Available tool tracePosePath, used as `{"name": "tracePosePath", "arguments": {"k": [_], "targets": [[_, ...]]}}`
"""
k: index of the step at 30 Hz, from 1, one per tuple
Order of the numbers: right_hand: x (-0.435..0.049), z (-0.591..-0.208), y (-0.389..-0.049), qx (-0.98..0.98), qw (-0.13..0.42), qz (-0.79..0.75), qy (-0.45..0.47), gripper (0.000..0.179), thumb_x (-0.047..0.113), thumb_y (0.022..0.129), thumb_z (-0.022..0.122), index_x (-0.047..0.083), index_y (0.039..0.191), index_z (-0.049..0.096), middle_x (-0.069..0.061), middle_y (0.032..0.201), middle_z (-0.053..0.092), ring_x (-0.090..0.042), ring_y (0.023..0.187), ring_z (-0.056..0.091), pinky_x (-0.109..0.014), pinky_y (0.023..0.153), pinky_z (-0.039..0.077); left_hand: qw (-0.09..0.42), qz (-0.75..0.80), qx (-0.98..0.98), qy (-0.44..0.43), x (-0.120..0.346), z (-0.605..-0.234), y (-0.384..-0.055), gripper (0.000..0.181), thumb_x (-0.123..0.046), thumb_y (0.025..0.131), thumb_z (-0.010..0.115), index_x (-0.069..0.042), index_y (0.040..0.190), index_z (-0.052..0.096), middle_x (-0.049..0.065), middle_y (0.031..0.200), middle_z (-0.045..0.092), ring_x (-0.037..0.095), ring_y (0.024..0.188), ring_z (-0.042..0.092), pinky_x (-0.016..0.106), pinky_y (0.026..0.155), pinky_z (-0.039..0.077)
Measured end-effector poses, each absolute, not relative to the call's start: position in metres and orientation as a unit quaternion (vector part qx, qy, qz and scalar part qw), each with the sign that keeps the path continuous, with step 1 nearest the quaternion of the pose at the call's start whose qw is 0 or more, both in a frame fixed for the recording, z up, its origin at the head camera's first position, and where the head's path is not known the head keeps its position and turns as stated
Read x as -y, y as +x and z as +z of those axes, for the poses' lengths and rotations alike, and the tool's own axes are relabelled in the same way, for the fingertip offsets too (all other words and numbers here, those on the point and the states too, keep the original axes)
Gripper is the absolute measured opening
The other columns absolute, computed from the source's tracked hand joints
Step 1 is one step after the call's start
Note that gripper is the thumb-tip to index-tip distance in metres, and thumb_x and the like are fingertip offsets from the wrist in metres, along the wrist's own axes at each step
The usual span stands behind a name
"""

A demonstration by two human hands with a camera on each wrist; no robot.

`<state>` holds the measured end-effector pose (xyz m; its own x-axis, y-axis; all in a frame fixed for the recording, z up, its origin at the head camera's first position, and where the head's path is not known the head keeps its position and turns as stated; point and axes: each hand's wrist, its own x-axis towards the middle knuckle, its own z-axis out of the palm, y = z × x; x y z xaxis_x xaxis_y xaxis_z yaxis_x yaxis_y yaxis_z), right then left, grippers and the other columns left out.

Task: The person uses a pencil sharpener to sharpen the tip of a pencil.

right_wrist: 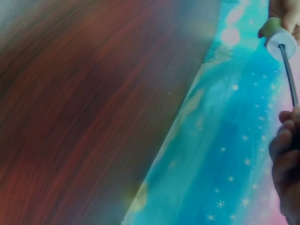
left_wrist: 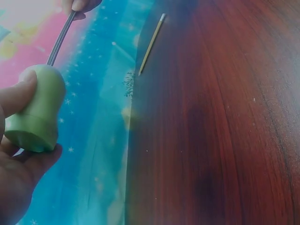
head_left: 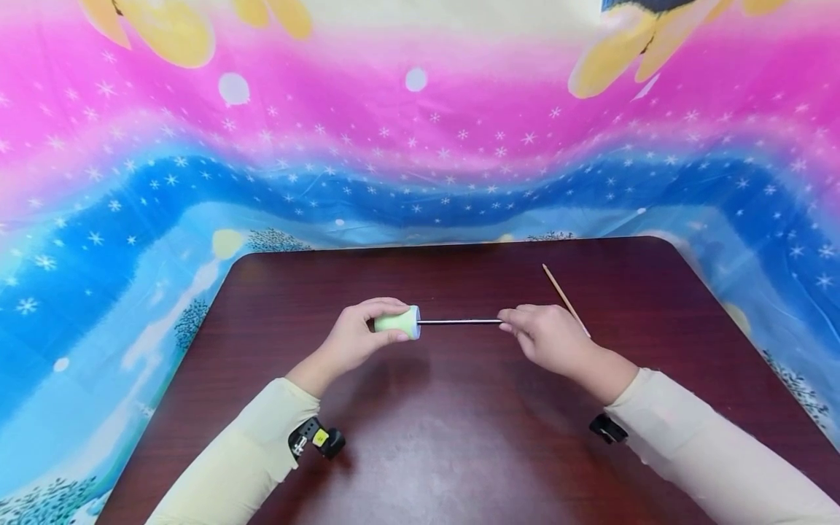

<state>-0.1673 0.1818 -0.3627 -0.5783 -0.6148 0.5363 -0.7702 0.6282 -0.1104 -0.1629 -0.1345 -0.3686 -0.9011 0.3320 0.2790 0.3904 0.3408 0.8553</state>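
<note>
My left hand (head_left: 354, 332) grips a small green pencil sharpener (head_left: 394, 323), narrow at the waist, with thumb and fingers on opposite sides of it. Its pale end faces right. From the hole there, seen in the right wrist view, a thin dark pencil (head_left: 459, 321) runs straight across to my right hand (head_left: 551, 339). That hand pinches the pencil's far end between thumb and fingertips. Both things are held up above the table, roughly level. The pencil's tip is hidden inside the sharpener (left_wrist: 40, 105).
A yellow pencil (head_left: 564, 297) lies on the dark red-brown wooden table (head_left: 459, 452), just beyond my right hand, its white end towards that hand. Behind the table hangs a pink and blue snowflake-patterned cloth (head_left: 420, 153). Each forearm wears a strapped-on black camera (head_left: 318, 439).
</note>
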Motion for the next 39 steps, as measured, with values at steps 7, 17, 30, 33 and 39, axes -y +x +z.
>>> {"name": "tracePosePath", "arguments": {"k": [7, 17, 30, 33, 39], "targets": [[-0.182, -0.349, -0.166, 0.906, -0.031, 0.305, 0.292, 0.019, 0.008, 0.093, 0.062, -0.004, 0.104, 0.071, -0.012, 0.081, 0.072, -0.023, 0.074, 0.069, -0.039, 0.071, 0.056, 0.105, -0.488, 0.819, -0.282, 0.134, -0.37, -0.163, 0.038, 0.002, 0.07, 0.083, -0.001, 0.107, 0.073, 0.013, 0.114, 0.067, 0.027, 0.109, 0.059, 0.025, 0.075, 0.053], [-0.187, -0.346, -0.174, 0.874, -0.188, 0.392, 0.218, 0.02, 0.01, 0.098, 0.055, -0.002, 0.102, 0.069, -0.004, 0.066, 0.06, -0.017, 0.056, 0.057, -0.031, 0.051, 0.049, 0.14, -0.444, 0.83, -0.307, 0.131, -0.372, -0.164, 0.038, 0.0, 0.07, 0.083, -0.002, 0.106, 0.074, 0.012, 0.113, 0.068, 0.027, 0.109, 0.06, 0.03, 0.077, 0.055], [-0.184, -0.366, -0.177, 0.822, 0.352, 0.107, 0.435, 0.024, 0.021, 0.101, 0.05, 0.005, 0.1, 0.068, -0.005, 0.079, 0.062, -0.024, 0.068, 0.057, -0.036, 0.06, 0.049, -0.027, -0.551, 0.819, -0.155, 0.14, -0.368, -0.168, 0.038, -0.007, 0.078, 0.079, -0.004, 0.116, 0.07, 0.014, 0.111, 0.068, 0.02, 0.086, 0.061, 0.027, 0.069, 0.051], [-0.182, -0.37, -0.179, 0.79, 0.406, 0.095, 0.45, 0.033, 0.017, 0.104, 0.036, 0.005, 0.095, 0.066, -0.005, 0.072, 0.053, -0.023, 0.059, 0.048, -0.033, 0.049, 0.042, -0.052, -0.554, 0.816, -0.16, 0.141, -0.367, -0.168, 0.038, -0.007, 0.081, 0.077, -0.001, 0.118, 0.068, 0.017, 0.108, 0.068, 0.017, 0.08, 0.059, 0.025, 0.066, 0.05], [-0.18, -0.372, -0.178, 0.781, 0.425, 0.107, 0.444, 0.031, 0.016, 0.102, 0.039, 0.008, 0.089, 0.066, -0.002, 0.067, 0.051, -0.022, 0.056, 0.05, -0.032, 0.04, 0.036, -0.046, -0.552, 0.815, -0.171, 0.138, -0.366, -0.167, 0.039, -0.005, 0.08, 0.077, 0.0, 0.118, 0.067, 0.017, 0.11, 0.067, 0.019, 0.081, 0.059, 0.026, 0.067, 0.05]]}}
